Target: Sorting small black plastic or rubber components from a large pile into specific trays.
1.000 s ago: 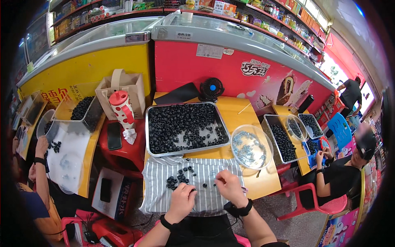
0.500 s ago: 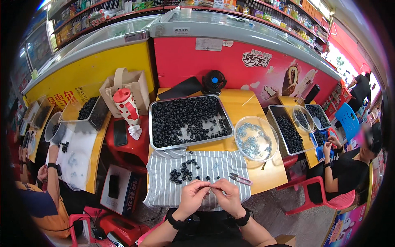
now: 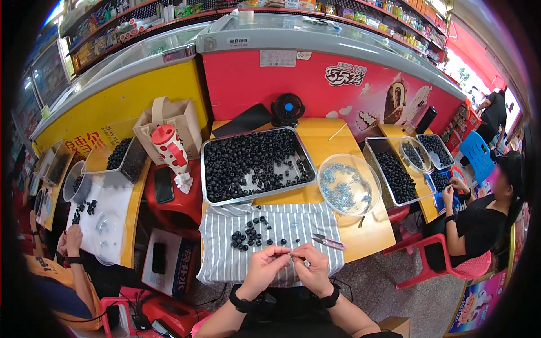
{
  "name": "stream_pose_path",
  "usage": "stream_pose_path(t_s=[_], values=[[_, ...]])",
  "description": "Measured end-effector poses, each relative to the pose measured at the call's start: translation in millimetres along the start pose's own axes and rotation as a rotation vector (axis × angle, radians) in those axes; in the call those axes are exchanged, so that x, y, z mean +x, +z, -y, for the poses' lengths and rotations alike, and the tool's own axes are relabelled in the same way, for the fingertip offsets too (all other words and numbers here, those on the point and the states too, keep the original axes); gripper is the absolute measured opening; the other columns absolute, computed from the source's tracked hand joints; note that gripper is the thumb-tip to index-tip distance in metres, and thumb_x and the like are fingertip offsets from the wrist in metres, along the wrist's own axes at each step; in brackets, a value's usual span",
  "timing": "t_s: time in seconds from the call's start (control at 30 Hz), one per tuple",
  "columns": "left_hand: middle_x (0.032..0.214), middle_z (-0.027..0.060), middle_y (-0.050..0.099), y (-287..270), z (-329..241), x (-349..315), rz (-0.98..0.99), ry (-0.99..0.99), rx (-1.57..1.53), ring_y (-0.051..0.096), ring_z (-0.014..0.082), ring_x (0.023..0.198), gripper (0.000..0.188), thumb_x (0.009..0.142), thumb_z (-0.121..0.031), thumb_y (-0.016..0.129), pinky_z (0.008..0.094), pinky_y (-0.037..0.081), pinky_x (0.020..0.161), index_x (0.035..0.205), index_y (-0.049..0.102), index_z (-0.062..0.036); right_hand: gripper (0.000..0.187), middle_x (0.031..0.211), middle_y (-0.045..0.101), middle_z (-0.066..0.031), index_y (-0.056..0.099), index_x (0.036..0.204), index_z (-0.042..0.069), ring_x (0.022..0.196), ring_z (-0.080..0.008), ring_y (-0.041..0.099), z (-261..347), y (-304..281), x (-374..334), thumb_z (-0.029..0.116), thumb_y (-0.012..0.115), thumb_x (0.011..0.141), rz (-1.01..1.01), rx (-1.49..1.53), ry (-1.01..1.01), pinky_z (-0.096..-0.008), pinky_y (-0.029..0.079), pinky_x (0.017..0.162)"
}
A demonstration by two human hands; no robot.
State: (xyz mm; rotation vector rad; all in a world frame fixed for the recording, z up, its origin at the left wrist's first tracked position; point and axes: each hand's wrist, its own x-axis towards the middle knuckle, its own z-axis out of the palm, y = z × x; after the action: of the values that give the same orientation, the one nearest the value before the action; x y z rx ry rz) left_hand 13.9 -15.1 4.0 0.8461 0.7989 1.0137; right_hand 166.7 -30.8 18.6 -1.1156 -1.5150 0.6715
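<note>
My left hand and my right hand meet fingertip to fingertip over the near part of a grey-and-white striped cloth. Both are closed in a pinch; a tiny pale piece shows between them, too small to name. Just beyond my fingers, loose black beads are scattered on the cloth. To the right of them lie small thread snips with a pink handle. Behind the cloth stands a metal tray holding many black beads. A clear round dish with small bluish pieces sits right of the tray.
A small black fan stands behind the tray, against a red freezer. On the left, a red stool carries a spotted tumbler, a phone and a paper bag. Co-workers sit at tables on both sides.
My fingertips have shifted slightly and a tiny pale piece now shows between them. The left co-worker's hands have come together, and more black beads lie on that table's white sheet.
</note>
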Motion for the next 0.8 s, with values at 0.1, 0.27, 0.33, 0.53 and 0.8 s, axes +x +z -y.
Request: stream_pose_path(t_s=[0.1, 0.27, 0.33, 0.53, 0.8], values=[[0.088, 0.0051, 0.061, 1, 1, 1, 0.025, 0.364, 0.337, 0.061, 0.0110, 0.072, 0.017, 0.088, 0.003, 0.061, 0.0237, 0.050, 0.067, 0.105, 0.065, 0.0027, 0.010, 0.076, 0.063, -0.0092, 0.064, 0.084, -0.002, 0.067, -0.0140, 0.060, 2, 1, 1, -0.008, 0.059, 0.077, 0.015, 0.003, 0.128, -0.0251, 0.047, 0.060], [0.089, 0.0066, 0.060, -2, -4, 1, 0.004, 0.399, 0.520, 0.062, 0.0111, 0.071, 0.016, 0.087, 0.005, 0.058, 0.0231, 0.051, 0.061, 0.101, 0.066, 0.0023, 0.009, 0.074, 0.061, -0.0073, 0.064, 0.085, -0.003, 0.065, -0.0102, 0.058, -4, 7, -1, -0.007, 0.058, 0.078, -0.026, 0.054, 0.175, -0.0236, 0.046, 0.059], [0.089, 0.0067, 0.060, -4, -3, 1, -0.003, 0.385, 0.485, 0.062, 0.0106, 0.071, 0.016, 0.088, 0.005, 0.058, 0.0225, 0.051, 0.060, 0.100, 0.066, 0.0021, 0.010, 0.074, 0.060, -0.0071, 0.064, 0.086, -0.003, 0.065, -0.0100, 0.057, -8, 8, 0, -0.007, 0.058, 0.078, -0.009, 0.079, 0.181, -0.0232, 0.045, 0.059], [0.087, 0.0063, 0.061, -6, -12, 1, 0.004, 0.346, 0.482, 0.061, 0.0101, 0.068, 0.014, 0.088, 0.004, 0.057, 0.0222, 0.049, 0.059, 0.099, 0.066, 0.0027, 0.008, 0.081, 0.064, -0.0038, 0.064, 0.088, -0.003, 0.074, -0.0068, 0.060, -11, 1, 3, -0.005, 0.059, 0.083, 0.124, 0.203, 0.290, -0.0208, 0.047, 0.066], [0.083, 0.0085, 0.063, -9, -18, 4, 0.051, 0.454, 0.646, 0.061, 0.0142, 0.066, 0.017, 0.085, 0.004, 0.061, 0.0253, 0.046, 0.058, 0.100, 0.067, 0.0008, 0.002, 0.077, 0.063, -0.0002, 0.064, 0.085, -0.002, 0.069, -0.0031, 0.056, -15, 6, 2, -0.001, 0.063, 0.084, 0.055, 0.291, 0.429, -0.0191, 0.044, 0.060]])
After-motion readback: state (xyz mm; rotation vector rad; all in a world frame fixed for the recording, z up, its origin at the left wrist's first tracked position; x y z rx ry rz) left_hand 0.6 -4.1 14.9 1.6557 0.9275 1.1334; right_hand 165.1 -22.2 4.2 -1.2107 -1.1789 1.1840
